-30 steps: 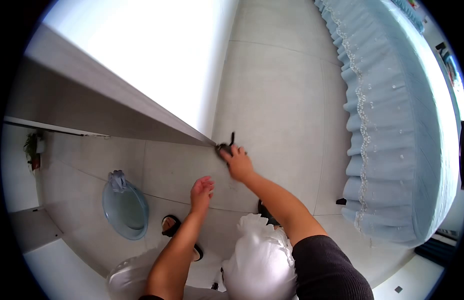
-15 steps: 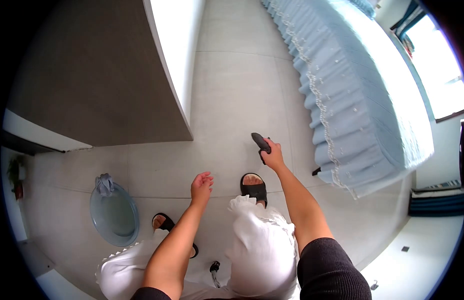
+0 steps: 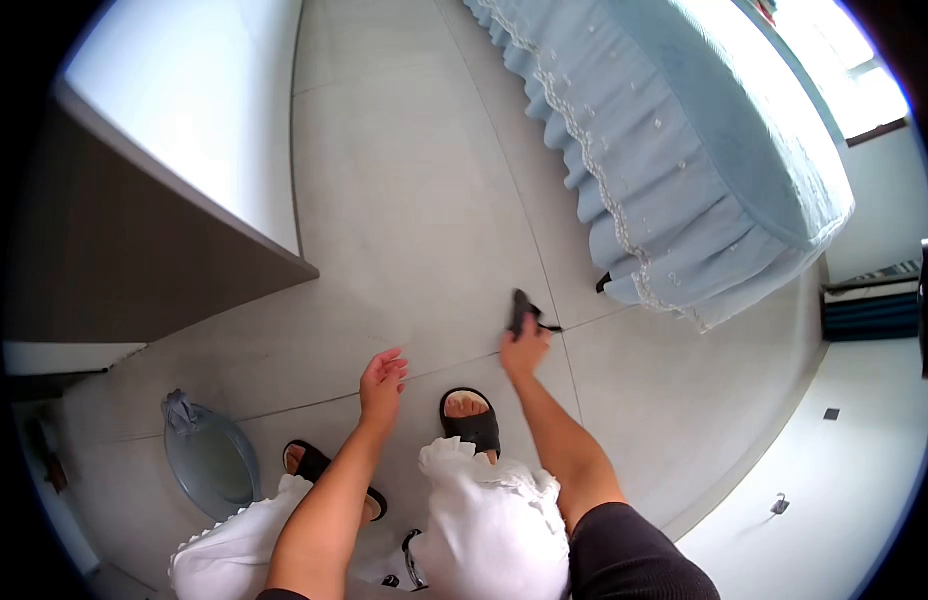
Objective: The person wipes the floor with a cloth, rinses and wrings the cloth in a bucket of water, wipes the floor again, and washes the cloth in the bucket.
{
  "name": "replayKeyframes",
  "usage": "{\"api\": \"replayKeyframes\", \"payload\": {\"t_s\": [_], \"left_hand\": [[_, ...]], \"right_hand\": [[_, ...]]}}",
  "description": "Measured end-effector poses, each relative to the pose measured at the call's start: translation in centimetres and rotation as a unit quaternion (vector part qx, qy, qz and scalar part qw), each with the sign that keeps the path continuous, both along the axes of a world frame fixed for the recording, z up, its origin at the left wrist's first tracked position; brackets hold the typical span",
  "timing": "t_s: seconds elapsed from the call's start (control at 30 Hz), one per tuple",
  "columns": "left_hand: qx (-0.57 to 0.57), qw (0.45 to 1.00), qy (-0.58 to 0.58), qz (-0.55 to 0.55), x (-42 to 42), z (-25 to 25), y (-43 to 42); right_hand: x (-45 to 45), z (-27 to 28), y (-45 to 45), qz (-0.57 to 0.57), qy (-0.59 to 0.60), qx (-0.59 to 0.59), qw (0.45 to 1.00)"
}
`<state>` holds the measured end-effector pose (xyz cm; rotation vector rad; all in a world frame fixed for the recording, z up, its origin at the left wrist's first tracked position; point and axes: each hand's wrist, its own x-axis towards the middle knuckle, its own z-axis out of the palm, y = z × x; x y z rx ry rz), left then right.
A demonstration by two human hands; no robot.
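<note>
Left hand (image 3: 381, 392): hung empty, fingers loosely bent, perhaps for balance. Right hand (image 3: 525, 352): clasped a dark item (image 3: 521, 311) low over the floor (image 3: 414, 200), apparently for reach. Basin (image 3: 214, 465): stood aside, likely to avoid being underfoot. Bed (image 3: 674, 185): stood beyond.

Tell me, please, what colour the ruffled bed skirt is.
The bed skirt is pale blue; it shows best in the head view.

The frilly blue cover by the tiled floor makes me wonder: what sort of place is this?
Probably a bedroom in a home: a long frilled blue bedcover, a bright window beyond it, and black slippers on the person's feet.
</note>
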<state>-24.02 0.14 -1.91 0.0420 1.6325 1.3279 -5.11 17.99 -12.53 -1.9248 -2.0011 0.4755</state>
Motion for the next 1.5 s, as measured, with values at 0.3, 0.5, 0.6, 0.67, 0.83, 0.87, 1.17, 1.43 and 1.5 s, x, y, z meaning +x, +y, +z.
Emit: {"api": "replayKeyframes", "payload": {"t_s": [0.3,0.5,0.6,0.67,0.83,0.87,1.17,1.43,1.5], "left_hand": [[-0.027,0.999,0.008,-0.036,-1.0,-1.0,2.9],[0.013,0.998,-0.038,-0.05,1.3,-3.2,6.8],[0.017,0.996,-0.06,-0.057,2.0,-3.1,7.5],[0.006,0.997,-0.06,-0.057,1.7,-2.5,7.9],[-0.017,0.999,-0.02,-0.046,-0.5,-1.5,8.4],[-0.02,0.999,-0.017,-0.048,-0.8,-1.5,8.6],[-0.009,0.999,-0.024,-0.031,-2.0,-1.6,10.4],[0.023,0.997,-0.045,-0.063,1.1,-2.1,12.9],[0.021,0.996,-0.048,-0.075,2.0,-1.6,14.0]], "right_hand": [[-4.5,3.3,0.0,0.216,0.251,0.001,0.943],[3.5,3.3,2.3,0.038,-0.03,-0.047,0.998],[-2.0,5.4,2.8,0.158,-0.024,-0.074,0.984],[-5.2,6.3,3.3,0.267,-0.012,-0.074,0.961],[-11.3,4.5,6.1,0.533,-0.026,0.03,0.845],[-12.4,4.0,7.3,0.546,-0.017,0.062,0.835],[-9.6,2.8,5.0,0.521,0.0,0.015,0.853],[-4.7,4.5,13.6,0.246,-0.082,0.0,0.966],[-2.6,4.4,12.0,0.182,-0.111,-0.016,0.977]]}}
